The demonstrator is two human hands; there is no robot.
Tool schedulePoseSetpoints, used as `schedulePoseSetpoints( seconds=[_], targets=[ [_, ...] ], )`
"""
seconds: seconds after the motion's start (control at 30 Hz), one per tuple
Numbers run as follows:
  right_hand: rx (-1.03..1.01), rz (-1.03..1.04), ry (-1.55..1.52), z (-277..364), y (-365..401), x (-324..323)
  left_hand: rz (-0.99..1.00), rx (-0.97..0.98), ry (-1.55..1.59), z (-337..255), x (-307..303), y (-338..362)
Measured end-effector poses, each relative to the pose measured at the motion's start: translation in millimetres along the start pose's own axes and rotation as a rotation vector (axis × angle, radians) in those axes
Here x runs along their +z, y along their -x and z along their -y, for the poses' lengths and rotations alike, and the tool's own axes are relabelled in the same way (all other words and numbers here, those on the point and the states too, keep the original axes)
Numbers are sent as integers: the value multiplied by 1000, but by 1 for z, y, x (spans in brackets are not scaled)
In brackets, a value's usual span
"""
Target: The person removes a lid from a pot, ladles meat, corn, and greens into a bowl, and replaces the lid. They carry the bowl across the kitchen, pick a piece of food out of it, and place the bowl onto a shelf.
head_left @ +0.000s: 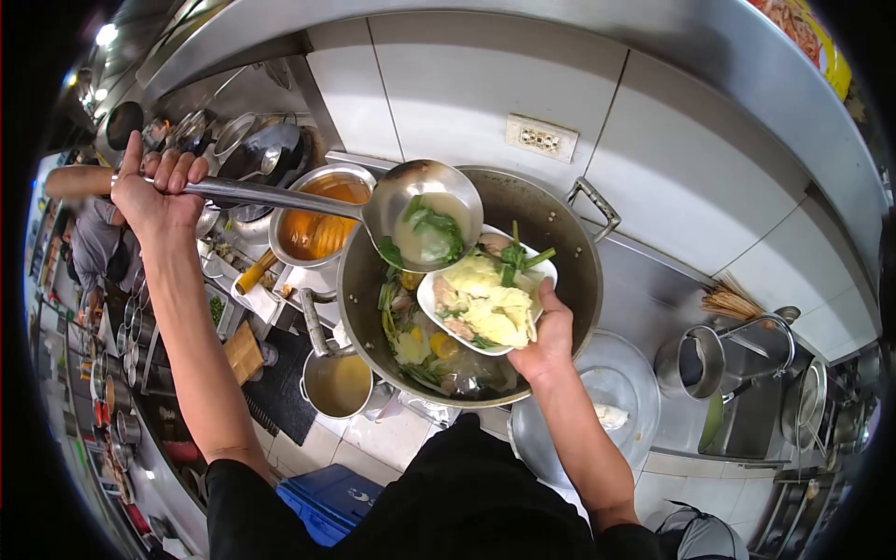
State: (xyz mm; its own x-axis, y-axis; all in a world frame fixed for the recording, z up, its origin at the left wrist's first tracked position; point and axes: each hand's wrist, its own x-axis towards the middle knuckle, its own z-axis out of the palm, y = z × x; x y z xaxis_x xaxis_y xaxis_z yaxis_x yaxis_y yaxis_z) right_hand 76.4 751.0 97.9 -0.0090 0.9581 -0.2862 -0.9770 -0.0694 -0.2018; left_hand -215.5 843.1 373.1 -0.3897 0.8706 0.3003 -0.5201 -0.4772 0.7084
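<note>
The fingers (174, 170) of the left hand (149, 198) were closed round the far end of a long ladle (280, 198), its bowl of broth (455, 207) and greens (431, 233) poised just above a heaped plate (485, 303) that the right hand (549, 341) gripped by its near rim over the big pan (585, 280). Held so far back, the ladle could have tipped too fast, flooding the shallow plate and scalding the right thumb.
</note>
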Motion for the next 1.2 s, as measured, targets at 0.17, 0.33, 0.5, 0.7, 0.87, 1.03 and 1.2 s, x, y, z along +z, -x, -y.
schedulePoseSetpoints(
  seconds=[0.17, 0.33, 0.5, 0.7, 0.87, 1.03, 1.2],
  targets=[
    [21, -17, 58, -10, 0, 17, 164, 22, 5, 1, 17, 17],
    [43, 32, 28, -12, -6, 9, 438, 83, 26, -5, 29, 42],
    [29, 27, 55, -12, -3, 14, 594, 147, 31, -15, 31, 58],
    [27, 44, 63, -17, -6, 17, 681, 238, 24, -27, 29, 76],
    [45, 46, 58, -14, -7, 13, 724, 310, 6, -32, 30, 92],
    [44, 45, 65, -13, -8, 15, 687, 353, -9, -35, 27, 101],
    [27, 55, 29, -10, -10, 16, 668, 371, -18, -43, 17, 100]
  ],
)
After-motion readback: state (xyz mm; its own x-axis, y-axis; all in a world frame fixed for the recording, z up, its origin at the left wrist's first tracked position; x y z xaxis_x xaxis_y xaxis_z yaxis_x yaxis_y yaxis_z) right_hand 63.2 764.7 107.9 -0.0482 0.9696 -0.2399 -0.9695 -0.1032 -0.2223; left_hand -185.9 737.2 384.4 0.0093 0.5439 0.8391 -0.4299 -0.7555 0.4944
